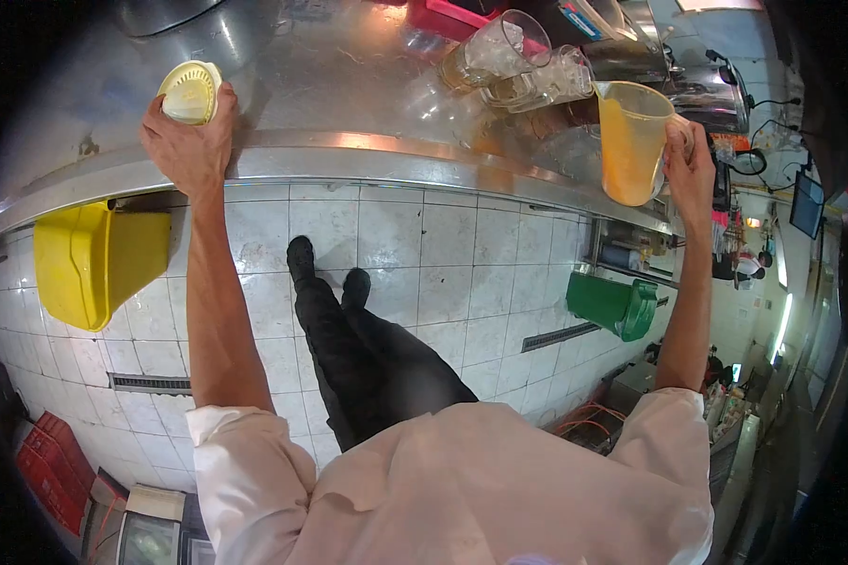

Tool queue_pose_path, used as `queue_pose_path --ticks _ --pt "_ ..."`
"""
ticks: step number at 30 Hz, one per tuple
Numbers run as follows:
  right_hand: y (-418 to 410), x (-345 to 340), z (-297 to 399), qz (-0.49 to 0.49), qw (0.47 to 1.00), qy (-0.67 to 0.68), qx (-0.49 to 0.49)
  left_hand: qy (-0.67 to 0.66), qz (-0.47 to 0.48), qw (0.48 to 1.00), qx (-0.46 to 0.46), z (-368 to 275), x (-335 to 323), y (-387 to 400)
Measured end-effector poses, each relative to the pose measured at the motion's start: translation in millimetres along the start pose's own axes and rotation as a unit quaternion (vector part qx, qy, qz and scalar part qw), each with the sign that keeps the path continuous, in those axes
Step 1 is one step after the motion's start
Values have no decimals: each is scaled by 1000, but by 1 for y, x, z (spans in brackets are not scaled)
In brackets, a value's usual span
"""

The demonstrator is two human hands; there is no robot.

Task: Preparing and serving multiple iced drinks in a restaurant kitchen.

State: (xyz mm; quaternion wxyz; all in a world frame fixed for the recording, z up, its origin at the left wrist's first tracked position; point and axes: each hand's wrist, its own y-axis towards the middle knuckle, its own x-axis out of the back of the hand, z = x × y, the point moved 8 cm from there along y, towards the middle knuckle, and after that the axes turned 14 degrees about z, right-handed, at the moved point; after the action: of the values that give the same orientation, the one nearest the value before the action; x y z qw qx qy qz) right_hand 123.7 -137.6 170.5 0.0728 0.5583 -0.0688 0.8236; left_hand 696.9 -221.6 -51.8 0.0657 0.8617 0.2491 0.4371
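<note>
My left hand (194, 138) grips a round yellow plastic lid (189, 95) with slots near its rim, just above the steel counter (325, 85). My right hand (689, 159) is closed around the handle of a clear plastic pitcher (632, 152), which has orange liquid inside. The pitcher leans left, its spout close to the mouth of a glass mug (544, 81) filled with ice. Whether liquid is flowing out cannot be made out. Beside the mug stands a tall glass (495, 53), also with ice and some pale liquid at its bottom.
Behind the glasses is a pink container (452, 15). Metal pots (707, 99) stand at the right, near black cables. Below the counter are a yellow bin (99, 265) and a green bin (608, 305). A red crate (55, 470) sits behind me; a person (748, 265) is far right.
</note>
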Motion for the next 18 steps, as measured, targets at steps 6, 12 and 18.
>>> queue_pose_path --ticks 6,12,18 --pt "11 7 14 38 998 -40 18 3 -14 1000 -9 4 1 1" --pt "15 11 18 54 997 -60 12 1 1 1000 -1 0 -1 0" --pt "18 10 32 62 995 -63 48 7 2 1000 6 2 0 0"
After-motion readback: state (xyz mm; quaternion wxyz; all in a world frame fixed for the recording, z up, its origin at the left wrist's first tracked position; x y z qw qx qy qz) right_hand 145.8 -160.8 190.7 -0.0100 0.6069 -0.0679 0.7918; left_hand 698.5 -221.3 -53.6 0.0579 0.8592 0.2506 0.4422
